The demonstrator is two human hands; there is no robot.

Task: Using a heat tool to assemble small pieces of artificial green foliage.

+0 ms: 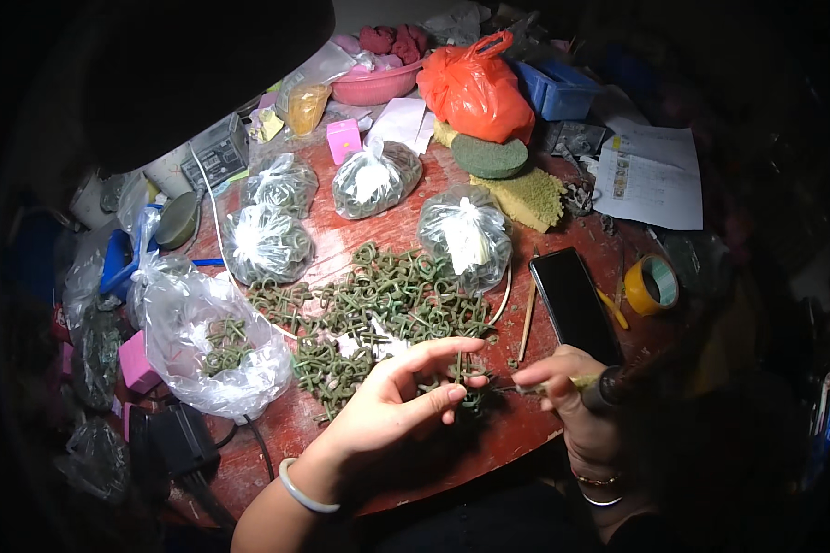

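Note:
My left hand (397, 396), with a pale bangle on its wrist, is at the near edge of a heap of small green looped pieces (387, 295). One such green looped piece (460, 369) appears between its thumb and fingers. To the right, my right hand (572, 405) is closed around a dark, thick-handled tool (607, 389). A thin shaft seems to point from it toward my left hand; its tip is too small to make out. White material shows through the heap. At the left lies an opened clear plastic bag (212, 323) with some green pieces in it.
Several tied clear bags of green pieces (376, 180) stand behind the heap. Right of it lie a black phone (576, 304), a thin stick (527, 318), yellow tape (650, 284) and a printed sheet (650, 175). A red bag (478, 88) and a pink basin (376, 87) are farther back.

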